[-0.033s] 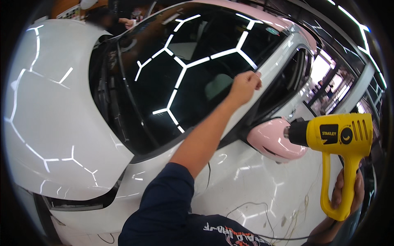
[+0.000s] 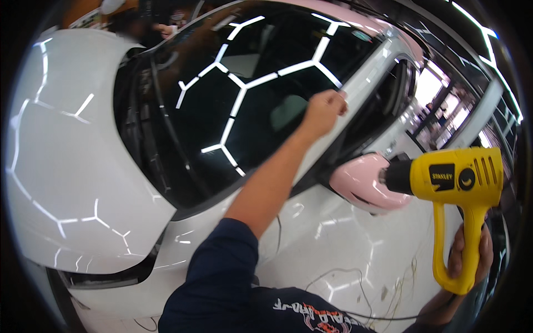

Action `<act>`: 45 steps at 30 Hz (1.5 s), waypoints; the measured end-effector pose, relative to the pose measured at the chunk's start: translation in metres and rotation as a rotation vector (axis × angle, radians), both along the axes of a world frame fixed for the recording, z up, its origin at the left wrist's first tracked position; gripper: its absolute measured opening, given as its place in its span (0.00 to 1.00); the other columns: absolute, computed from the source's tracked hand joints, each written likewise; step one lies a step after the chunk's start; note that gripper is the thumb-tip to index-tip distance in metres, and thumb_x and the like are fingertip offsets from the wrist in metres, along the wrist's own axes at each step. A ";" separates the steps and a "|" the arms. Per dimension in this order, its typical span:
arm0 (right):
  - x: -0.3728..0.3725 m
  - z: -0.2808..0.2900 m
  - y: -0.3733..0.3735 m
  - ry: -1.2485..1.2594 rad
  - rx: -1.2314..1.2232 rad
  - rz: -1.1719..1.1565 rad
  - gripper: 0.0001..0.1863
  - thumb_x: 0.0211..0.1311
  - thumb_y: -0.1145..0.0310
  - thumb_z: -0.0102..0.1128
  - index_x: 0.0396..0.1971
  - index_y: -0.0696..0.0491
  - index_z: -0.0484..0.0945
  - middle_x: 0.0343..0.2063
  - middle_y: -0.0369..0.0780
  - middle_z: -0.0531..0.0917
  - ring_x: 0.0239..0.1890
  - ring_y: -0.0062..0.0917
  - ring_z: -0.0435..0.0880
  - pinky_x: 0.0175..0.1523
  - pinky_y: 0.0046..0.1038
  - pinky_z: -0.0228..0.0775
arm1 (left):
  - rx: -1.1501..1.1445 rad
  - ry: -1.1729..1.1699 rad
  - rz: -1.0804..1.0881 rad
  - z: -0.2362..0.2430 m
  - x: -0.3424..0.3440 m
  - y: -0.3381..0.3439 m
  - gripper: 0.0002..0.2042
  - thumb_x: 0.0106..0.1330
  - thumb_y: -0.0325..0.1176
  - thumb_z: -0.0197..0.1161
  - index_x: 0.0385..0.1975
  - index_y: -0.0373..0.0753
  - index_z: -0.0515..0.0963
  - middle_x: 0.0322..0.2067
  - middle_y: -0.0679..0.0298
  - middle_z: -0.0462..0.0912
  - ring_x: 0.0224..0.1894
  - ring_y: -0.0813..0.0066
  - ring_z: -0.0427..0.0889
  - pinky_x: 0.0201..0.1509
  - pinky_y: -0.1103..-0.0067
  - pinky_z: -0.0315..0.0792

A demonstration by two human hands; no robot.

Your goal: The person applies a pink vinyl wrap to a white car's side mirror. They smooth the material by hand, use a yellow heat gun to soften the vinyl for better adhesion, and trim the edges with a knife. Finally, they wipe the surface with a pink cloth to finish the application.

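My left hand (image 2: 323,114) is raised over the white windshield pillar (image 2: 355,83) of a car, beside the edge of the dark windshield (image 2: 266,139). Its fingers are curled in; whatever they may pinch is hidden. On the right, my right hand (image 2: 486,250) grips a yellow heat gun (image 2: 472,222) by its handle. The gun's black nozzle points left, and in the picture its metal tip overlaps the pink side mirror (image 2: 361,183); whether the two touch I cannot tell.
The white hood (image 2: 72,150) fills the left side. A thin cable (image 2: 383,318) runs past my body toward the gun, above a glossy pale floor (image 2: 355,250). Across the car, at the far left, another person's hand (image 2: 164,30) shows. The pink roof (image 2: 333,14) curves along the top.
The car has shifted slightly left in the view, and my left hand with it. The grip on the heat gun looks the same.
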State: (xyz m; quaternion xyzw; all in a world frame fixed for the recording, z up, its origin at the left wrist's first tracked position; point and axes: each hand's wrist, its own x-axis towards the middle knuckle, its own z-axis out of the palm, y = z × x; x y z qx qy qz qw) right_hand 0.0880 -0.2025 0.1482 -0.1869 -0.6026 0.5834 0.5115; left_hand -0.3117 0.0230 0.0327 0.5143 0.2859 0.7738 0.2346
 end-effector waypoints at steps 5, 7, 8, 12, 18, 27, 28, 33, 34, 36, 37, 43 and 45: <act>0.005 0.004 0.007 -0.029 -0.010 -0.013 0.27 0.74 0.58 0.49 0.54 0.70 0.60 0.32 0.55 0.76 0.14 0.27 0.80 0.17 0.21 0.78 | -0.057 0.072 0.090 -0.002 -0.009 -0.011 0.19 0.74 0.40 0.57 0.26 0.32 0.80 0.24 0.62 0.83 0.28 0.78 0.81 0.38 0.78 0.75; -0.004 -0.003 0.012 0.007 -0.012 -0.025 0.28 0.74 0.59 0.47 0.55 0.71 0.59 0.33 0.55 0.77 0.15 0.26 0.81 0.19 0.21 0.79 | -0.101 0.082 0.089 -0.005 -0.018 -0.017 0.19 0.76 0.41 0.56 0.27 0.32 0.80 0.27 0.60 0.83 0.31 0.75 0.82 0.42 0.78 0.77; -0.005 -0.005 0.013 0.004 0.000 -0.005 0.28 0.74 0.59 0.46 0.56 0.71 0.59 0.33 0.55 0.77 0.15 0.26 0.81 0.20 0.21 0.80 | -0.115 0.089 0.077 -0.008 -0.020 -0.018 0.19 0.76 0.41 0.55 0.29 0.31 0.80 0.29 0.58 0.83 0.33 0.73 0.83 0.46 0.77 0.79; -0.004 -0.003 0.013 -0.069 0.053 0.055 0.30 0.73 0.57 0.48 0.56 0.72 0.59 0.33 0.55 0.77 0.16 0.25 0.82 0.21 0.20 0.80 | -0.089 0.081 0.086 -0.009 -0.009 -0.017 0.19 0.77 0.39 0.54 0.28 0.30 0.81 0.27 0.60 0.83 0.32 0.75 0.82 0.45 0.77 0.79; -0.014 -0.006 0.016 -0.072 0.065 0.022 0.31 0.72 0.57 0.47 0.58 0.72 0.60 0.33 0.56 0.77 0.17 0.26 0.84 0.22 0.20 0.82 | -0.104 0.080 0.092 -0.012 -0.007 -0.017 0.18 0.76 0.39 0.54 0.28 0.31 0.81 0.27 0.59 0.83 0.33 0.73 0.83 0.47 0.77 0.79; -0.004 -0.005 0.014 -0.043 0.060 -0.025 0.24 0.75 0.60 0.43 0.54 0.69 0.62 0.34 0.54 0.76 0.19 0.25 0.85 0.24 0.20 0.83 | -0.095 0.061 0.032 -0.011 -0.006 -0.017 0.17 0.76 0.39 0.55 0.31 0.30 0.80 0.29 0.57 0.82 0.35 0.72 0.83 0.48 0.76 0.79; -0.001 -0.003 0.009 -0.054 0.068 -0.052 0.24 0.75 0.60 0.43 0.54 0.68 0.62 0.35 0.54 0.76 0.19 0.25 0.85 0.24 0.19 0.83 | -0.091 0.054 0.013 -0.010 -0.003 -0.015 0.17 0.76 0.39 0.55 0.31 0.30 0.80 0.29 0.57 0.82 0.35 0.72 0.83 0.48 0.76 0.79; 0.005 -0.012 0.017 -0.090 0.082 -0.048 0.24 0.76 0.59 0.43 0.55 0.67 0.62 0.35 0.52 0.76 0.19 0.23 0.84 0.25 0.18 0.83 | -0.091 0.065 0.029 -0.010 -0.010 -0.018 0.17 0.76 0.38 0.56 0.30 0.30 0.80 0.29 0.58 0.82 0.35 0.72 0.83 0.48 0.75 0.79; 0.003 -0.011 0.018 -0.096 0.085 -0.042 0.24 0.76 0.59 0.43 0.55 0.67 0.62 0.35 0.52 0.76 0.19 0.23 0.84 0.25 0.18 0.83 | -0.084 0.057 0.010 -0.010 -0.010 -0.017 0.17 0.76 0.38 0.56 0.30 0.30 0.80 0.29 0.58 0.82 0.35 0.72 0.83 0.48 0.75 0.79; -0.002 -0.009 0.017 -0.065 0.035 -0.016 0.23 0.77 0.60 0.44 0.55 0.67 0.61 0.35 0.52 0.75 0.20 0.26 0.85 0.25 0.22 0.84 | -0.096 0.063 0.026 -0.009 -0.008 -0.019 0.17 0.76 0.38 0.56 0.30 0.30 0.80 0.29 0.58 0.82 0.35 0.72 0.83 0.48 0.75 0.80; -0.006 -0.008 0.017 -0.050 0.009 -0.004 0.23 0.77 0.60 0.44 0.56 0.66 0.60 0.36 0.51 0.75 0.20 0.27 0.85 0.26 0.24 0.85 | -0.097 0.063 0.028 -0.008 -0.009 -0.019 0.17 0.76 0.38 0.56 0.30 0.30 0.80 0.29 0.58 0.82 0.35 0.72 0.83 0.48 0.75 0.80; -0.012 -0.008 0.022 -0.054 -0.040 0.165 0.29 0.73 0.58 0.49 0.58 0.70 0.58 0.36 0.57 0.77 0.21 0.30 0.87 0.29 0.22 0.85 | -0.111 0.121 0.093 -0.008 -0.012 -0.026 0.17 0.76 0.39 0.56 0.30 0.30 0.80 0.29 0.58 0.82 0.35 0.73 0.83 0.49 0.76 0.79; -0.007 -0.005 0.013 -0.059 -0.038 0.146 0.29 0.73 0.59 0.49 0.57 0.71 0.57 0.36 0.58 0.77 0.19 0.31 0.86 0.28 0.23 0.85 | -0.096 0.114 0.059 -0.008 -0.007 -0.019 0.18 0.76 0.39 0.56 0.30 0.30 0.80 0.29 0.59 0.82 0.35 0.73 0.82 0.49 0.76 0.79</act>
